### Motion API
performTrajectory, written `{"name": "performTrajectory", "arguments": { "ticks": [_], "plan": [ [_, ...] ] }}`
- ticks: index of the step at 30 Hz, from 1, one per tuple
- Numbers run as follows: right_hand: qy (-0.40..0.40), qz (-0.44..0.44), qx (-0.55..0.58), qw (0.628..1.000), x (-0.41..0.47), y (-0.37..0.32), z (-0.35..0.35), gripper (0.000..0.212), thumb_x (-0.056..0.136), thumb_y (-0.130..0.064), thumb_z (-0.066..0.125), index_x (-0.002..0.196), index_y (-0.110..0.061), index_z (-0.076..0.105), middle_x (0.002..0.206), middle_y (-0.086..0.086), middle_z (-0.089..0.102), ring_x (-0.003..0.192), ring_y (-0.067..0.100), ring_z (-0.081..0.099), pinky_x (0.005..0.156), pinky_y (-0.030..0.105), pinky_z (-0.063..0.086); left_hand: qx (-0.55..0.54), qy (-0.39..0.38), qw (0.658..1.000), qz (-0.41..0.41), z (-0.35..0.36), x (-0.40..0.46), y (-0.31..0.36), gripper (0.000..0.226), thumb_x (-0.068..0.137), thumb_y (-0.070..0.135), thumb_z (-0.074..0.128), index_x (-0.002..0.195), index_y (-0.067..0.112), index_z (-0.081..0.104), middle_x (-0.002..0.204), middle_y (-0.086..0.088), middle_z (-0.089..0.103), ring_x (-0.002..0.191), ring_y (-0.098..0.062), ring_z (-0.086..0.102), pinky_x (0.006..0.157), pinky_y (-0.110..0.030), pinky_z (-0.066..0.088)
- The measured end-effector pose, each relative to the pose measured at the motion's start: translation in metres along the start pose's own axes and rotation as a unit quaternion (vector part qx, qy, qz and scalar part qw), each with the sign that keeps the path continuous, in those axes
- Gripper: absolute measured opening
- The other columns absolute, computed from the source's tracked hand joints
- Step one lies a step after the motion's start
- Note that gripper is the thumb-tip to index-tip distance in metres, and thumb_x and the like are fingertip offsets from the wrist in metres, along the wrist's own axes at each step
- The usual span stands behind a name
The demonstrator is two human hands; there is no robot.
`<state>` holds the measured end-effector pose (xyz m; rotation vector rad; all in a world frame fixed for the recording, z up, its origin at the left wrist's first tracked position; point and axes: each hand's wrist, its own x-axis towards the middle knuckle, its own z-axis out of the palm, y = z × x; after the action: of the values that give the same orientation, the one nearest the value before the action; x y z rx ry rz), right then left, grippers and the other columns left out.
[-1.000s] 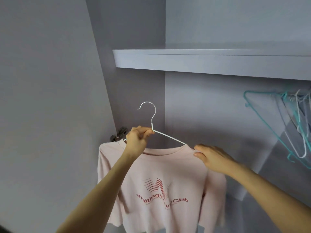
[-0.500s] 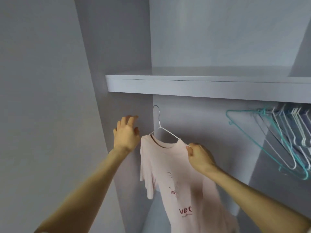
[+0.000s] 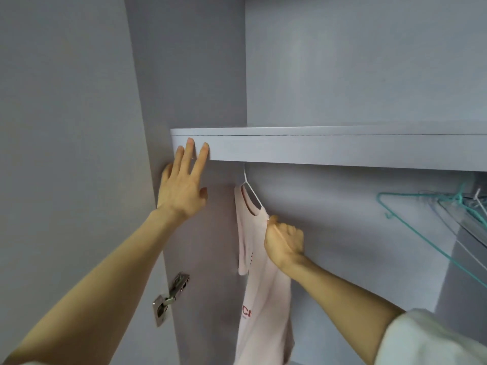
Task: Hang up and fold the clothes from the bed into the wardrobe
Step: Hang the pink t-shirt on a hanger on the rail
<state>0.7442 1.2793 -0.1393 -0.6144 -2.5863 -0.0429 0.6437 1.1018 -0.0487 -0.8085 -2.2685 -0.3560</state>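
Observation:
A pale pink T-shirt (image 3: 259, 299) with red print hangs edge-on from a white wire hanger (image 3: 252, 192) just under the grey wardrobe shelf (image 3: 342, 151). The hanger's hook goes up behind the shelf's front edge and is hidden there. My right hand (image 3: 284, 239) is closed on the shirt's near shoulder and the hanger's arm. My left hand (image 3: 183, 184) is spread open, holding nothing, its fingertips against the shelf's front edge near the left corner.
Several empty teal and white hangers (image 3: 448, 219) hang under the shelf at the right. The open wardrobe door (image 3: 66, 154) stands at the left, with a metal hinge (image 3: 171, 297) low on the side panel. The upper compartment lies above the shelf.
The T-shirt has turned edge-on and gone up under the shelf, its hook now hidden. My left hand let go of the hanger, opened and rose to the shelf edge. The view tilted upward.

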Motion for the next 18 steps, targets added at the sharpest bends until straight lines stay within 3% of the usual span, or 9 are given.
{"name": "performTrajectory", "arguments": {
  "ticks": [5, 10, 15, 18],
  "plan": [
    [0.016, 0.028, 0.033, 0.999, 0.038, -0.01, 0.022, 0.031, 0.087, 0.003, 0.04, 0.117, -0.001, 0.046, 0.111, 0.015, 0.065, 0.104, 0.033, 0.062, 0.08, 0.035, 0.046, 0.019, 0.059, 0.998, 0.016, 0.025, 0.004, -0.007, 0.1, 0.079, 0.021, 0.061, 0.147, 0.025, -0.013, 0.156, -0.007, -0.016, 0.144, -0.027, -0.011, 0.115, -0.04, 0.003],
    [-0.011, 0.03, 0.06, 0.998, 0.053, -0.029, 0.043, 0.033, 0.087, 0.001, 0.043, 0.12, 0.0, 0.047, 0.115, 0.016, 0.064, 0.109, 0.033, 0.06, 0.084, 0.036, 0.046, 0.022, 0.099, 0.995, 0.011, 0.037, 0.006, -0.007, 0.101, 0.078, 0.021, 0.059, 0.145, 0.027, -0.016, 0.156, -0.006, -0.016, 0.144, -0.026, -0.012, 0.115, -0.038, -0.003],
    [-0.069, 0.045, 0.132, 0.988, 0.048, -0.044, 0.046, 0.033, 0.09, -0.01, 0.048, 0.122, -0.003, 0.046, 0.119, 0.015, 0.061, 0.111, 0.034, 0.057, 0.086, 0.036, 0.046, 0.019, 0.074, 0.997, 0.014, 0.032, 0.004, -0.01, 0.102, 0.077, 0.021, 0.059, 0.143, 0.029, -0.019, 0.156, -0.005, -0.017, 0.144, -0.024, -0.012, 0.115, -0.035, -0.002],
    [-0.122, 0.022, 0.177, 0.976, 0.034, -0.048, 0.038, 0.05, 0.09, -0.012, 0.048, 0.136, -0.002, 0.03, 0.126, 0.016, 0.055, 0.115, 0.035, 0.054, 0.086, 0.036, 0.045, -0.005, 0.037, 0.999, 0.006, 0.025, -0.005, -0.01, 0.099, 0.08, 0.021, 0.058, 0.144, 0.03, -0.017, 0.156, -0.006, -0.016, 0.145, -0.024, -0.01, 0.116, -0.036, 0.005]
  ]
}}
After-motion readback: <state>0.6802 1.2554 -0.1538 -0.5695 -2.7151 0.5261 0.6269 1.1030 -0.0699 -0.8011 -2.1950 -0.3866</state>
